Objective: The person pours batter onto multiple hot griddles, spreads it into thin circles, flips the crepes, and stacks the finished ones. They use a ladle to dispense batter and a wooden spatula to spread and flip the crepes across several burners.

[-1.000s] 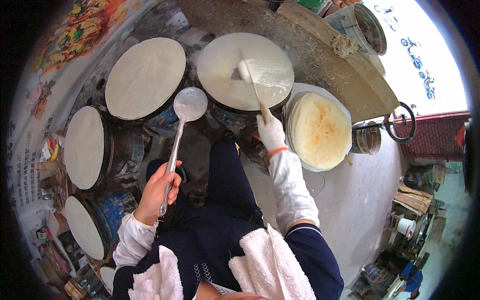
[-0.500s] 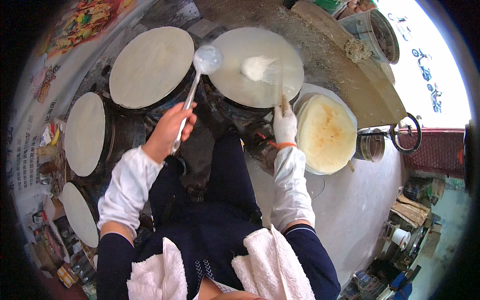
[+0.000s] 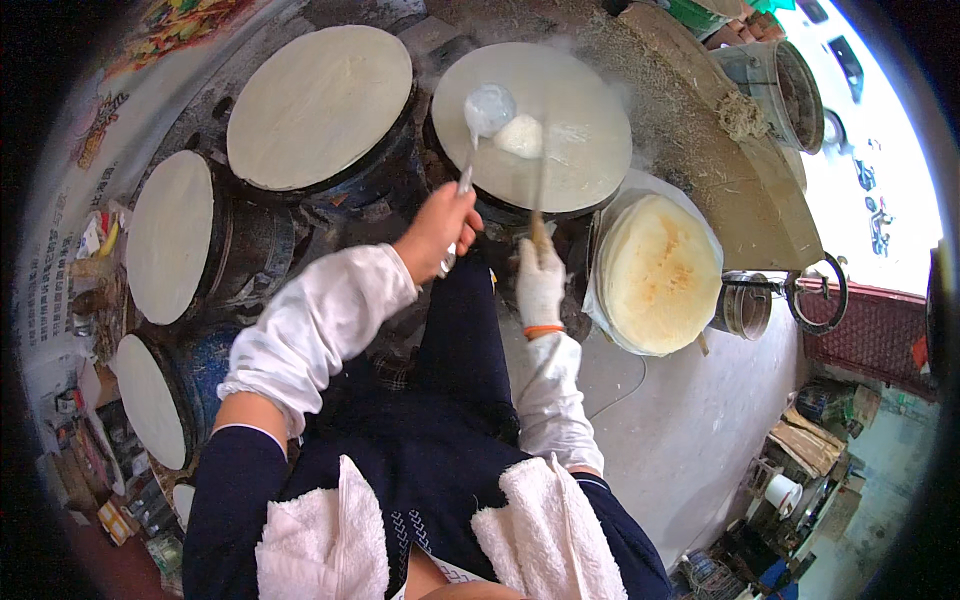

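My left hand (image 3: 440, 228) is closed around the metal handle of a ladle (image 3: 490, 110). The ladle's bowl is over the round griddle (image 3: 590, 125) ahead of me, right beside a small white mound of batter (image 3: 520, 137). My right hand (image 3: 541, 285), in a white glove with an orange band at the wrist, grips the wooden handle of a thin flat scraper (image 3: 542, 185). Its blade is smeared by motion and appears nearly edge-on over the griddle, just right of the mound. A pale, wet layer covers the griddle, and steam rises around it.
Pale round sheets lie on further griddles to the left: a large one (image 3: 320, 108), a second (image 3: 170, 237) and a third (image 3: 152, 402). A stack of browned flatbreads (image 3: 658, 275) stands right of my glove. Beyond are a metal bucket (image 3: 795, 95), a pot (image 3: 745, 305) and a handwheel (image 3: 818, 293).
My left hand has carried the ladle rightward, its bowl passing from the griddle's left edge to beside the mound. My right hand has shifted slightly left and nearer. The view has tilted a little.
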### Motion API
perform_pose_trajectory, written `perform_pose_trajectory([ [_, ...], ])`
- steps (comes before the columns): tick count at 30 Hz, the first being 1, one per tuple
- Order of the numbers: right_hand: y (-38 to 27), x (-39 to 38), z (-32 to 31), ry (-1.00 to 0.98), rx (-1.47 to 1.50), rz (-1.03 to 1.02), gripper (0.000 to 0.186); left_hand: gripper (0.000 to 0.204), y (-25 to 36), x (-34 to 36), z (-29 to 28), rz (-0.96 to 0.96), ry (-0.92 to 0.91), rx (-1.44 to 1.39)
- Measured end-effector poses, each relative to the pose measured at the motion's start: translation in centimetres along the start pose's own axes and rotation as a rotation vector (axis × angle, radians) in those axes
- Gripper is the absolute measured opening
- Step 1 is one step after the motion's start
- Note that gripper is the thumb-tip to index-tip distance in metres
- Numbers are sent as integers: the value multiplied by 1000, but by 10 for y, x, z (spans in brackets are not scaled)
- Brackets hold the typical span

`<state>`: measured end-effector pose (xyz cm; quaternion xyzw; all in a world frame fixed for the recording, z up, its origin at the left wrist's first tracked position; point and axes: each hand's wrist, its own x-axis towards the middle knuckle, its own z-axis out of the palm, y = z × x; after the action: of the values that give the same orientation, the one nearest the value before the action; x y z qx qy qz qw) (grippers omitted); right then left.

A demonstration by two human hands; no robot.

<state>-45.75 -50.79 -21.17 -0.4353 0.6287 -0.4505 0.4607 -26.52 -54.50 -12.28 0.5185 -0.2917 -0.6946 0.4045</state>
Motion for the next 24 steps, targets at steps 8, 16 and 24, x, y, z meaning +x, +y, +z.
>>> perform_pose_trajectory([
  [8,-65,13,-3,-10,-87,-94,47,36,85,-78,-33,-39,-239,-592],
  [16,-52,10,23,-202,-973,-224,57,36,106,-102,-19,34,-112,-467],
  [24,-44,-69,-1,-134,-690,-204,50,37,86,-193,-85,-7,-28,-596],
])
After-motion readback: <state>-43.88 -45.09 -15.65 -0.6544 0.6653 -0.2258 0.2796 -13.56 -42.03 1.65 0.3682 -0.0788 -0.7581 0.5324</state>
